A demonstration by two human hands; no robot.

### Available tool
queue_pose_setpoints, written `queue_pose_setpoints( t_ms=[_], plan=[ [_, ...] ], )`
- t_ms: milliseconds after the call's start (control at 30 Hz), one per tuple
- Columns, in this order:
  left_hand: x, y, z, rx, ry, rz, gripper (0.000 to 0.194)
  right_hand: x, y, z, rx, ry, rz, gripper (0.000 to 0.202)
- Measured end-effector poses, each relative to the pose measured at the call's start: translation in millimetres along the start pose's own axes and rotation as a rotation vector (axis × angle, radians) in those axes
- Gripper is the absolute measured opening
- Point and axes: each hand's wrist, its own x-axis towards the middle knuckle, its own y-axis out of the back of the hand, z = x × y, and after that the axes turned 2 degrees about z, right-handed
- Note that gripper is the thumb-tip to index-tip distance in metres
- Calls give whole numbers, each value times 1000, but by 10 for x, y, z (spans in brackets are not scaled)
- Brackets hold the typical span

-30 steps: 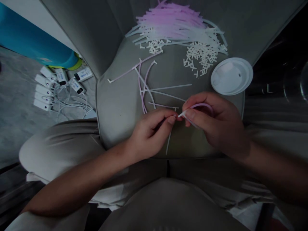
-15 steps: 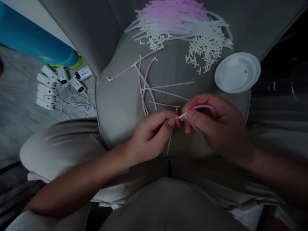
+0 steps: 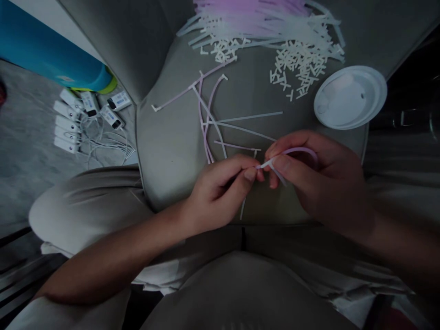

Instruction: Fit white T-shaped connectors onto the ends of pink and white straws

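My left hand is closed in a pinch on the end of a thin pink tube, most of it hidden by the fingers. Facing it, my right hand pinches a small white connector between thumb and fingers. The connector's tip meets the pink tube's end at my left fingertips. From the right-hand grip a pink tube curves back over the palm, and a short pale tube points downward. Just behind my hands lie a loose pink tube and joined pink and pale tubes.
On the grey chair seat are a heap of pink and pale tubes, piles of white connectors and a white plastic lid. A blue bottle and white devices with cables are at the left.
The view has shifted slightly, so the heap and lid sit a little higher and farther right. Both hands keep their grips, with the tube and connector still end to end.
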Motion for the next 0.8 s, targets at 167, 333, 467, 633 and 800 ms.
queue_pose_setpoints(
  t_ms=[167,333,467,633,800],
  plan=[
    [12,4,9,-20,17,-18,22,-4,4,-5,-34,-5,13,7],
    [11,13,23,-8,41,-36,26,25,22,-12,-66,-24,-23,6],
    [12,13,29,7,37,-45,25,47,34,0,-34,-35,-81,6],
    [20,11,-14,22,-14,-42,26,66,42,18,-20,-96,-96,7],
    [24,11,-55,-3,-57,-58,26,84,72,58,82,-144,-173,10]
  ],
)
